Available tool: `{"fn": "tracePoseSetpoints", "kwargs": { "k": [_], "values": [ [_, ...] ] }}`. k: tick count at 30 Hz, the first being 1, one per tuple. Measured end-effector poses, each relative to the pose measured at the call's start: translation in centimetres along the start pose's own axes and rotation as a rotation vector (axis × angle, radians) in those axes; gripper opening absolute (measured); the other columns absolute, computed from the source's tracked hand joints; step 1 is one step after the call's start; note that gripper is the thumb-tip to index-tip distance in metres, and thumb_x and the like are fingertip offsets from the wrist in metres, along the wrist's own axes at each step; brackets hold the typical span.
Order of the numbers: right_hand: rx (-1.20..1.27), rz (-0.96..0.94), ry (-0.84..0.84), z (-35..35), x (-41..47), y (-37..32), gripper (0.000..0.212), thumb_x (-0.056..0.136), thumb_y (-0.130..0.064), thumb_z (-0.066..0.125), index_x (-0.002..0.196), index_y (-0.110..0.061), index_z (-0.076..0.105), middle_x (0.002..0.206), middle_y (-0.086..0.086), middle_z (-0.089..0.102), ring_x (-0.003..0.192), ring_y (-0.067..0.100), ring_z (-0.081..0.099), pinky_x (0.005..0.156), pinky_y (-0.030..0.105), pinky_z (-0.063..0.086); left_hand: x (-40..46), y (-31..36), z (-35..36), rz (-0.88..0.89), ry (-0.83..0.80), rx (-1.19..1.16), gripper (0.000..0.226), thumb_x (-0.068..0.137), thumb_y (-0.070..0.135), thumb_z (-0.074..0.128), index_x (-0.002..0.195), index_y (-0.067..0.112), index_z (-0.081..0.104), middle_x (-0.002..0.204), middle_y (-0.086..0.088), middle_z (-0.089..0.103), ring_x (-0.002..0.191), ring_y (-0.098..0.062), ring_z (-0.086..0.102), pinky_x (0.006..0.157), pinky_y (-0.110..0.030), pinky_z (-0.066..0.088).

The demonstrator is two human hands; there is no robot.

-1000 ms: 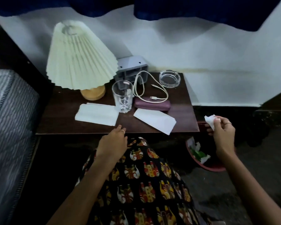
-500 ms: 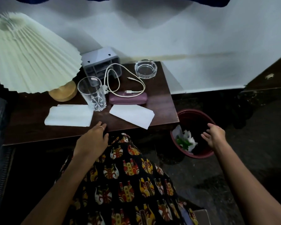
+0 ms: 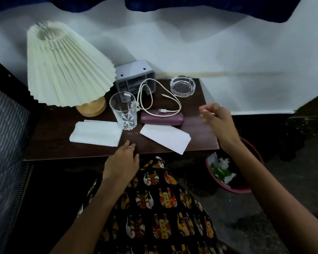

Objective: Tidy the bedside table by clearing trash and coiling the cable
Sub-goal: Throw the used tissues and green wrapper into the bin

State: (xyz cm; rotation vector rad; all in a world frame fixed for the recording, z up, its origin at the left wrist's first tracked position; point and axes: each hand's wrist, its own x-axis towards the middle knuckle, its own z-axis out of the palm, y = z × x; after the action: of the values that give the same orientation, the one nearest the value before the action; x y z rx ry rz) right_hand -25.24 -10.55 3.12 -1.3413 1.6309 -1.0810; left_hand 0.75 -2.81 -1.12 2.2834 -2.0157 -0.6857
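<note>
A white cable lies in loose loops on the dark bedside table, one plug end resting on a purple case. Two white folded papers lie near the front edge: one at the left, one at the right. My left hand rests on the table's front edge, fingers flat, holding nothing. My right hand hovers, blurred, over the table's right edge with fingers apart and empty. A red bin with crumpled white and green trash stands on the floor to the right of the table.
A pleated cream lamp fills the table's back left. A clear glass stands mid-table, a grey organiser behind it, a glass ashtray at the back right. A bed borders the left.
My right hand dropped the crumpled white tissue into the red bin, then rose empty to the table's right edge. My left hand stayed at the front edge.
</note>
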Motion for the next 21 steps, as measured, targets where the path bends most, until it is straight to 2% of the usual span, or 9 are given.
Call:
{"fn": "tracePoseSetpoints", "kwargs": {
  "k": [4, 5, 9, 13, 15, 17, 21],
  "values": [
    [-0.196, -0.269, -0.227, 5.9, 3.5, -4.6, 0.014, 0.09, -0.009, 0.057, 0.102, -0.009, 0.065, 0.097, -0.004, 0.064, 0.092, 0.009, 0.061, 0.083, 0.01, 0.044, 0.0, -0.3, -0.1, 0.016, 0.015, -0.032, 0.047, 0.097, 0.035, 0.041, 0.142, 0.022, 0.039, 0.155, 0.004, 0.029, 0.134, -0.017, 0.041, 0.098, -0.037, 0.043],
    [-0.184, -0.3, -0.267, 7.4, 4.5, -5.7, 0.015, 0.09, -0.007, 0.057, 0.103, -0.008, 0.065, 0.098, -0.003, 0.064, 0.093, 0.009, 0.062, 0.084, 0.01, 0.044, 0.0, -0.3, -0.2, 0.016, 0.016, -0.036, 0.047, 0.097, 0.035, 0.04, 0.142, 0.022, 0.04, 0.155, 0.005, 0.029, 0.133, -0.018, 0.043, 0.098, -0.037, 0.043],
    [-0.174, -0.428, -0.369, 12.6, 8.6, -9.4, 0.015, 0.089, -0.003, 0.056, 0.1, -0.005, 0.066, 0.092, -0.001, 0.066, 0.088, 0.013, 0.064, 0.086, 0.024, 0.05, 0.2, -0.3, -0.5, -0.001, 0.007, -0.055, 0.044, 0.098, 0.037, 0.038, 0.141, 0.026, 0.04, 0.155, 0.01, 0.026, 0.127, -0.017, 0.049, 0.095, -0.035, 0.045],
    [-0.406, -0.422, -0.59, 16.8, 11.7, -11.1, 0.02, 0.087, -0.001, 0.055, 0.096, -0.011, 0.069, 0.086, 0.002, 0.069, 0.081, 0.013, 0.066, 0.081, 0.026, 0.054, 0.6, -0.4, -0.8, -0.004, 0.009, -0.078, 0.043, 0.098, 0.04, 0.033, 0.139, 0.03, 0.041, 0.154, 0.014, 0.027, 0.124, -0.014, 0.051, 0.096, -0.033, 0.045],
    [-0.629, -0.445, -0.692, 18.2, 12.6, -11.0, 0.023, 0.085, -0.001, 0.055, 0.097, -0.013, 0.07, 0.09, 0.003, 0.069, 0.086, 0.016, 0.065, 0.073, 0.018, 0.047, 0.9, -0.8, -1.0, 0.001, 0.011, -0.084, 0.042, 0.099, 0.041, 0.032, 0.138, 0.031, 0.042, 0.153, 0.016, 0.028, 0.124, -0.013, 0.052, 0.096, -0.032, 0.045],
    [-0.775, -0.469, -0.745, 18.5, 12.8, -10.6, 0.025, 0.082, 0.001, 0.054, 0.097, -0.009, 0.071, 0.098, 0.009, 0.071, 0.089, 0.02, 0.062, 0.066, 0.015, 0.042, 0.8, -0.8, -1.2, 0.003, 0.012, -0.096, 0.041, 0.099, 0.041, 0.032, 0.137, 0.032, 0.044, 0.152, 0.018, 0.03, 0.122, -0.013, 0.053, 0.095, -0.032, 0.045],
    [-0.848, -0.467, -0.776, 19.0, 13.3, -9.5, 0.026, 0.082, 0.002, 0.053, 0.1, -0.005, 0.07, 0.1, 0.014, 0.072, 0.094, 0.026, 0.063, 0.065, 0.017, 0.035, 1.2, -1.0, -1.2, 0.001, 0.015, -0.105, 0.041, 0.098, 0.042, 0.032, 0.136, 0.032, 0.045, 0.152, 0.019, 0.031, 0.12, -0.014, 0.055, 0.092, -0.03, 0.047]
  ]
}}
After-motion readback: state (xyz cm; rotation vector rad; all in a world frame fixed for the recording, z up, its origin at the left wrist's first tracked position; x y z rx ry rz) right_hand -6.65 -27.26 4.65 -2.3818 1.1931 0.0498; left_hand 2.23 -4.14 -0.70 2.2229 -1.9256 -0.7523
